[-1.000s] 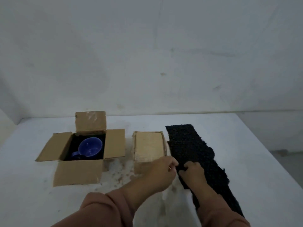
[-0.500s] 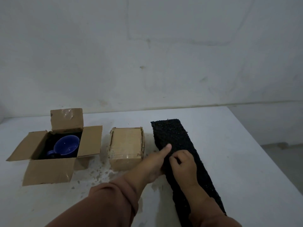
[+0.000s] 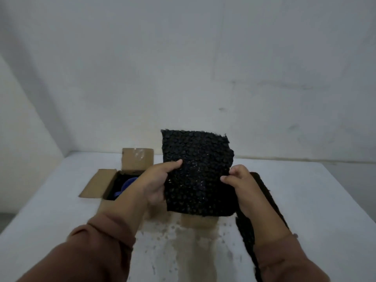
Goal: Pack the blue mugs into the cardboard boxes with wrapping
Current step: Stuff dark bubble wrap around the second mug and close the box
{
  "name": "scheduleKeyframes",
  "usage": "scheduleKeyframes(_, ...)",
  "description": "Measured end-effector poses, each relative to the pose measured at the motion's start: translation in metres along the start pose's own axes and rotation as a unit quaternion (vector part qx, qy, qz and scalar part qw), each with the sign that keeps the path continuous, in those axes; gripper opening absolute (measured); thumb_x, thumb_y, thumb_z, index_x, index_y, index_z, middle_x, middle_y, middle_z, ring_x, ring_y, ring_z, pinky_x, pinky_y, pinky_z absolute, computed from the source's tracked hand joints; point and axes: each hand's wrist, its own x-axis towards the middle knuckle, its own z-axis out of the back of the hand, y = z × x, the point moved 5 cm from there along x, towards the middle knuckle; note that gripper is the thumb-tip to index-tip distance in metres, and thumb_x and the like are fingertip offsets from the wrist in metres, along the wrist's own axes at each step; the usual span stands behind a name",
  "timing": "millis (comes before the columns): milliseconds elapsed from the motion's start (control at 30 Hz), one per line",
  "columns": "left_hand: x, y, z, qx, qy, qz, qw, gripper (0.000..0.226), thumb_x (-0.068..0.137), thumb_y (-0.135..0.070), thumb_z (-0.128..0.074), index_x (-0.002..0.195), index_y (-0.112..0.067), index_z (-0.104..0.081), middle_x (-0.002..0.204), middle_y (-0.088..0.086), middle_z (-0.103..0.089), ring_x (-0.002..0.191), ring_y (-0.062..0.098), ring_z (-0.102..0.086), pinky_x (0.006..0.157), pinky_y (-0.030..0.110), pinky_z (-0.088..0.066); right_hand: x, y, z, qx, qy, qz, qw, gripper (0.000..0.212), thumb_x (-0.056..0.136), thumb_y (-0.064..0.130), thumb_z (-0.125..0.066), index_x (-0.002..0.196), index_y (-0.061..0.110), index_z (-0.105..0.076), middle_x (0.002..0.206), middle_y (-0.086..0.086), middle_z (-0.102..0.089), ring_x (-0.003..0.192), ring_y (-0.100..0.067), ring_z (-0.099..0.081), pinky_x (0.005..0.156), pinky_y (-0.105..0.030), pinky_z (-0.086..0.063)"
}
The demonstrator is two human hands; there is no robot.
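Note:
I hold a square piece of black bubble wrap [image 3: 198, 169] upright in the air in front of me. My left hand [image 3: 156, 182] pinches its left edge and my right hand [image 3: 238, 181] pinches its right edge. Behind my left hand stands an open cardboard box [image 3: 114, 178] with a blue mug [image 3: 127, 185] inside on dark wrapping, partly hidden by my wrist. A closed cardboard box [image 3: 198, 221] sits behind the held piece, with only its lower front showing.
A long strip of black bubble wrap [image 3: 264, 202] lies on the white table [image 3: 325, 200] under my right forearm. Brown stains and specks mark the table in front of me. A pale wall stands close behind the table.
Both hands have lifted a piece of black bubble wrap off the strip on the table and raised it upright. The camera view has shifted to the left.

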Motion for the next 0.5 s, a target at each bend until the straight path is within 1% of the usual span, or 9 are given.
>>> scheduleKeyframes(67,-0.007,-0.008,0.039,0.006,-0.023,-0.002,1.0,0.032,0.094,-0.031,-0.053,0.108,-0.006,-0.065,0.107,0.011,-0.072,0.099,0.027,-0.066,0.081,0.038,-0.052,-0.001,0.006,-0.039,-0.007,0.049,0.022,0.999,0.028,0.085,-0.006,-0.054,0.075,0.019,-0.045,0.085,-0.005,-0.054,0.08,-0.02,-0.053,0.069,-0.031,-0.042)
scheduleKeyframes(133,-0.012,-0.012,0.077,0.011,-0.058,-0.011,0.998,0.028,0.095,-0.029,-0.052,0.11,-0.007,-0.063,0.112,0.011,-0.069,0.106,0.027,-0.063,0.091,0.04,-0.049,-0.002,0.008,-0.072,-0.052,0.056,0.039,0.996,0.027,0.086,-0.007,-0.053,0.081,0.019,-0.054,0.087,0.003,-0.059,0.081,-0.014,-0.056,0.067,-0.024,-0.045)
scheduleKeyframes(200,-0.014,-0.017,0.117,0.036,-0.123,-0.056,0.99,0.027,0.096,-0.022,-0.053,0.118,-0.008,-0.06,0.119,0.012,-0.065,0.109,0.028,-0.061,0.096,0.043,-0.047,-0.001,0.003,-0.102,-0.12,0.064,0.034,0.99,0.033,0.087,-0.004,-0.055,0.092,0.027,-0.064,0.099,0.011,-0.06,0.091,-0.007,-0.059,0.071,-0.022,-0.048)
scheduleKeyframes(300,-0.022,-0.025,0.169,0.092,-0.241,-0.141,0.956,0.052,0.09,-0.019,-0.062,0.137,-0.017,-0.042,0.126,0.008,-0.058,0.108,0.028,-0.059,0.096,0.046,-0.048,0.0,-0.007,-0.143,-0.196,0.092,0.027,0.976,0.045,0.086,-0.001,-0.057,0.118,0.031,-0.061,0.124,0.004,-0.056,0.109,-0.016,-0.057,0.087,-0.031,-0.053)
scheduleKeyframes(333,-0.027,-0.028,0.182,0.111,-0.269,-0.161,0.943,0.062,0.088,-0.021,-0.065,0.142,-0.023,-0.034,0.126,0.004,-0.055,0.11,0.026,-0.057,0.097,0.046,-0.047,0.0,-0.008,-0.154,-0.217,0.093,0.032,0.971,0.049,0.086,-0.002,-0.057,0.124,0.029,-0.058,0.127,0.002,-0.055,0.107,-0.015,-0.058,0.085,-0.028,-0.053)
scheduleKeyframes(367,-0.031,-0.032,0.19,0.14,-0.27,-0.186,0.934,0.069,0.087,-0.023,-0.066,0.145,-0.03,-0.028,0.127,0.0,-0.051,0.113,0.024,-0.054,0.099,0.046,-0.046,0.0,-0.008,-0.164,-0.235,0.094,0.037,0.967,0.051,0.086,-0.003,-0.057,0.128,0.027,-0.055,0.126,0.003,-0.053,0.103,-0.014,-0.058,0.078,-0.023,-0.053)
scheduleKeyframes(400,-0.034,-0.036,0.194,0.175,-0.24,-0.206,0.932,0.073,0.086,-0.025,-0.068,0.145,-0.035,-0.027,0.129,-0.003,-0.048,0.118,0.021,-0.049,0.101,0.046,-0.045,0.001,-0.008,-0.173,-0.257,0.093,0.042,0.961,0.053,0.086,-0.003,-0.056,0.13,0.026,-0.053,0.126,0.004,-0.052,0.103,-0.014,-0.058,0.074,-0.019,-0.051)
scheduleKeyframes(467,-0.035,-0.039,0.193,0.286,-0.16,-0.212,0.921,0.071,0.081,-0.024,-0.073,0.142,-0.037,-0.037,0.13,-0.009,-0.046,0.12,0.014,-0.045,0.102,0.038,-0.044,0.006,-0.006,-0.186,-0.326,0.062,0.074,0.94,0.048,0.085,0.0,-0.055,0.126,0.025,-0.057,0.129,0.002,-0.052,0.109,-0.016,-0.056,0.082,-0.023,-0.049)
scheduleKeyframes(500,-0.035,-0.041,0.194,0.363,-0.148,-0.207,0.896,0.062,0.08,-0.023,-0.073,0.136,-0.033,-0.047,0.125,-0.008,-0.05,0.115,0.014,-0.049,0.097,0.031,-0.045,0.009,-0.004,-0.19,-0.368,0.04,0.093,0.924,0.041,0.084,0.004,-0.057,0.119,0.025,-0.062,0.127,0.0,-0.052,0.11,-0.018,-0.055,0.084,-0.025,-0.047)
